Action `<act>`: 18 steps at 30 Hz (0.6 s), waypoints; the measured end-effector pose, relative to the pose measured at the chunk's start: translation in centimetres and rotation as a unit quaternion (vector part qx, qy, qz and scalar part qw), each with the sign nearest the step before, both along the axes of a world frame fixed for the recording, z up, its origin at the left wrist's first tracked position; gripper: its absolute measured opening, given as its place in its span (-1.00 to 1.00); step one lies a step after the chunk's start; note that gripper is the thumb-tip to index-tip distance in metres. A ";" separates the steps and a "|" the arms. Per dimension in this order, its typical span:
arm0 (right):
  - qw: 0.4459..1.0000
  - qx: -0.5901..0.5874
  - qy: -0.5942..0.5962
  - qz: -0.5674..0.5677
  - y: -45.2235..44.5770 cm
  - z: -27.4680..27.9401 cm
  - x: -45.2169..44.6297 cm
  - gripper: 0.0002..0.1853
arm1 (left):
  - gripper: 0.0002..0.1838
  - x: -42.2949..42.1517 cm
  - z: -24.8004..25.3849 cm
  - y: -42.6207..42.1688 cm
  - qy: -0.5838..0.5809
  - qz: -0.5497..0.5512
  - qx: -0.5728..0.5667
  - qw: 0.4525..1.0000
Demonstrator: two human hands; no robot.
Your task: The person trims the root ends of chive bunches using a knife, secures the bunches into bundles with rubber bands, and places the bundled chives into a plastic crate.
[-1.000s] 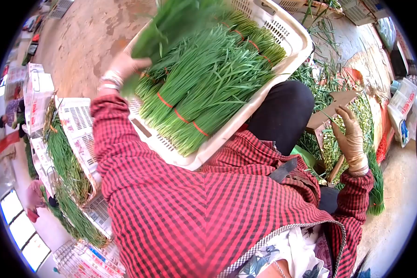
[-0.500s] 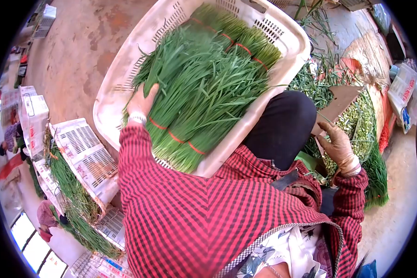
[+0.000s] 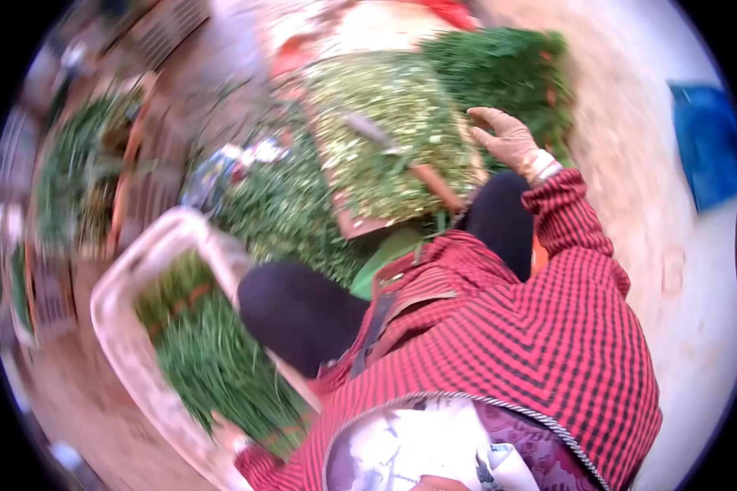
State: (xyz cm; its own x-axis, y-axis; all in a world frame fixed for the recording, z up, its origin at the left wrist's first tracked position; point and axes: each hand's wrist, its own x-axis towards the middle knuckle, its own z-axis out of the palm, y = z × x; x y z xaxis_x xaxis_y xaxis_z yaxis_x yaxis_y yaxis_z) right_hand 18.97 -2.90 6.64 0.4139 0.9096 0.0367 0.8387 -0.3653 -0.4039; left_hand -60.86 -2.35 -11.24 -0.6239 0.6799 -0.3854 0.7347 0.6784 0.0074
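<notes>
My left hand (image 3: 229,433) rests at the near side of a white plastic basket (image 3: 110,315), against bundles of long green chives (image 3: 221,360). Its thumb stands apart, and the other fingers are partly hidden and blurred. On the right, my gloved right hand (image 3: 509,141) hangs in the air with fingers apart and nothing in them. Close to it lies a dense bundle of chives (image 3: 499,78) with red bands. Left of that hand, a board (image 3: 348,225) bears a heap of chopped pale-green stems (image 3: 385,94). A blurred tool with a wooden handle (image 3: 438,186) lies on the heap.
Loose green leaves (image 3: 278,213) and a crumpled colourful wrapper (image 3: 241,159) lie left of the board. Further left stands a crate with greens (image 3: 82,172). A blue sheet (image 3: 708,143) lies at far right. My knees frame the space before me.
My view has swung to the right, so the basket now sits lower left and the board is central. My left hand stays by the chives in the basket; my right hand remains empty.
</notes>
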 end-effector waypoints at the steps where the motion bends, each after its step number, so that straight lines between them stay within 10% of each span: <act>1: 0.997 -0.027 0.003 -0.069 -2.9 0.0 1.6 -0.53 | -0.10 -1.0 0.7 1.1 0.024 -0.037 -0.060 0.997; 6: 0.949 -0.216 0.017 -0.230 -20.6 -5.9 9.4 -0.59 | -0.08 4.1 -0.9 12.3 0.073 -0.042 0.034 0.996; 9: 0.906 -0.266 0.143 -0.297 -28.2 -11.2 10.9 -0.62 | -0.27 5.7 -2.9 22.2 -0.202 -0.169 0.180 0.948; 10: 0.885 -0.273 0.179 -0.332 -31.1 -12.5 10.5 -0.63 | -0.36 8.7 -1.3 24.2 -0.320 -0.069 0.231 0.916; 14: 0.791 -0.400 0.263 -0.382 -36.7 -17.2 9.0 -0.63 | -0.48 25.8 12.0 23.1 -0.335 -0.232 0.341 0.847; 18: 0.861 -0.500 0.044 0.084 -43.3 -27.6 8.2 -0.72 | -0.50 37.0 16.3 20.2 -0.271 -0.362 0.266 0.851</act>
